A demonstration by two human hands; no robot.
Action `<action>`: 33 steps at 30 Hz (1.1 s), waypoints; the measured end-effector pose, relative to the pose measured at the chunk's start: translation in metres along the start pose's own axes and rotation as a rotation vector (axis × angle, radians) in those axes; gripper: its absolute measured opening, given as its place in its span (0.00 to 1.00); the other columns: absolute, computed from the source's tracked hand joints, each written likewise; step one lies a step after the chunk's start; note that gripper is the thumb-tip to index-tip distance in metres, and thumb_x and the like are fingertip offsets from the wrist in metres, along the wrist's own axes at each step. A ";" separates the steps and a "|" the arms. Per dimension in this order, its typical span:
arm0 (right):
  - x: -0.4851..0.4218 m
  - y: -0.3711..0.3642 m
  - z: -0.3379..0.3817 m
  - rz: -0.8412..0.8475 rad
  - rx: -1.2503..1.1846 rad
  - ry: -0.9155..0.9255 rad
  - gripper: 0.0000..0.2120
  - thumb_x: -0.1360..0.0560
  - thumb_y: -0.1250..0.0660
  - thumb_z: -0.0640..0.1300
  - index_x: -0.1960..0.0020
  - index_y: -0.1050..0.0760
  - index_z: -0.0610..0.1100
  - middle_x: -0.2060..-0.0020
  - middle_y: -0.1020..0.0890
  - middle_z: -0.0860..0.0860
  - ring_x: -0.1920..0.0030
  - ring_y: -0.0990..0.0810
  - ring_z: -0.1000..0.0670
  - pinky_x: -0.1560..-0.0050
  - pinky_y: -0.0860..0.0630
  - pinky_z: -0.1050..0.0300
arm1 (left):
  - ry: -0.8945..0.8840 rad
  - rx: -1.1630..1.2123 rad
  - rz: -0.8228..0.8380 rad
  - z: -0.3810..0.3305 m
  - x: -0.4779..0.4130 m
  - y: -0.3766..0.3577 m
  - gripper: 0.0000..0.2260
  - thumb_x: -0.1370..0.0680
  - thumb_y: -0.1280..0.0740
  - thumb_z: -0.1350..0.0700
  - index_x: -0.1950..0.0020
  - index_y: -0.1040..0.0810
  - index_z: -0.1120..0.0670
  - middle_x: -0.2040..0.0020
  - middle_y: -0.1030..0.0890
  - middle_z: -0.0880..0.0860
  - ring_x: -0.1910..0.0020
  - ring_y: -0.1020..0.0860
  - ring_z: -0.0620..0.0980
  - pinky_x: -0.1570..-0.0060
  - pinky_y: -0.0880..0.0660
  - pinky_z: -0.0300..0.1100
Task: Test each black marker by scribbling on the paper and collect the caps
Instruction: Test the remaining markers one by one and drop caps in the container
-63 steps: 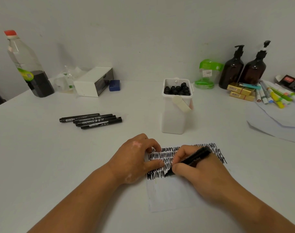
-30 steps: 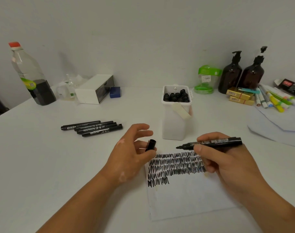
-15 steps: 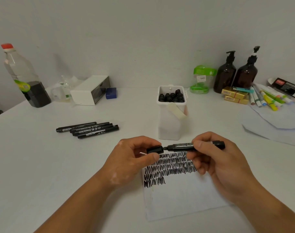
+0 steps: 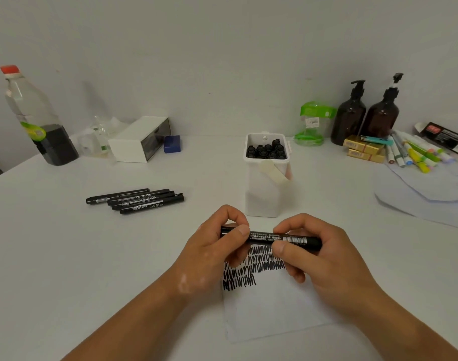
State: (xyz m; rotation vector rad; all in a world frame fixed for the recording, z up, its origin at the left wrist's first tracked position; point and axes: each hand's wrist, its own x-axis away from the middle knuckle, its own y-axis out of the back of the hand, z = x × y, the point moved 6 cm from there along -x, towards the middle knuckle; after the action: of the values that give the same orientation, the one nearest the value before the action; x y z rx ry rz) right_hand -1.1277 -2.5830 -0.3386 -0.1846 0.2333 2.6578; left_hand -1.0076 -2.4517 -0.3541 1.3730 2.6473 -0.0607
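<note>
Fingers of my left hand pinch the left end of the black marker, the cap end I judge; my right hand curls round its right half. Its long axis runs left to right, just over the paper. The four markers lie far left, nearer my left hand

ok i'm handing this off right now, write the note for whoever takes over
Left hand grips the cap end of a black marker; right hand grips its barrel, above the paper.
Four black markers lie in a row to the left; the white tub holds black round tops, caps or markers unclear.
Done: several scribble rows on the paper.
Left: set this marker down; whether the four are tested cannot be told.
</note>
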 end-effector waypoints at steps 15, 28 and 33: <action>0.003 -0.008 0.008 -0.136 -0.015 0.061 0.08 0.32 0.23 0.41 0.62 0.21 0.50 0.77 0.23 0.50 0.76 0.28 0.50 0.74 0.29 0.62 | -0.021 0.038 -0.312 -0.001 0.002 -0.007 0.12 0.24 0.34 0.49 0.64 0.32 0.51 0.75 0.34 0.44 0.76 0.37 0.45 0.72 0.36 0.40; 0.002 -0.007 0.008 -0.122 0.000 0.060 0.05 0.34 0.26 0.46 0.62 0.21 0.51 0.77 0.24 0.53 0.76 0.29 0.51 0.72 0.31 0.62 | -0.041 0.103 -0.202 -0.002 0.002 -0.010 0.12 0.27 0.31 0.47 0.62 0.31 0.52 0.73 0.34 0.46 0.74 0.37 0.46 0.73 0.37 0.40; -0.002 0.000 0.006 -0.089 0.027 0.044 0.02 0.32 0.29 0.46 0.60 0.19 0.51 0.76 0.24 0.54 0.74 0.29 0.52 0.70 0.30 0.61 | -0.033 0.002 -0.068 0.001 0.000 -0.003 0.10 0.31 0.30 0.51 0.55 0.29 0.51 0.68 0.29 0.50 0.67 0.32 0.52 0.62 0.34 0.52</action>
State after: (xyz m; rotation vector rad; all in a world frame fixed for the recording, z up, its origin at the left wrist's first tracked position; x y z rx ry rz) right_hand -1.1260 -2.5827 -0.3328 -0.2396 0.2690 2.5627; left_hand -1.0102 -2.4539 -0.3548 1.2707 2.6667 -0.0939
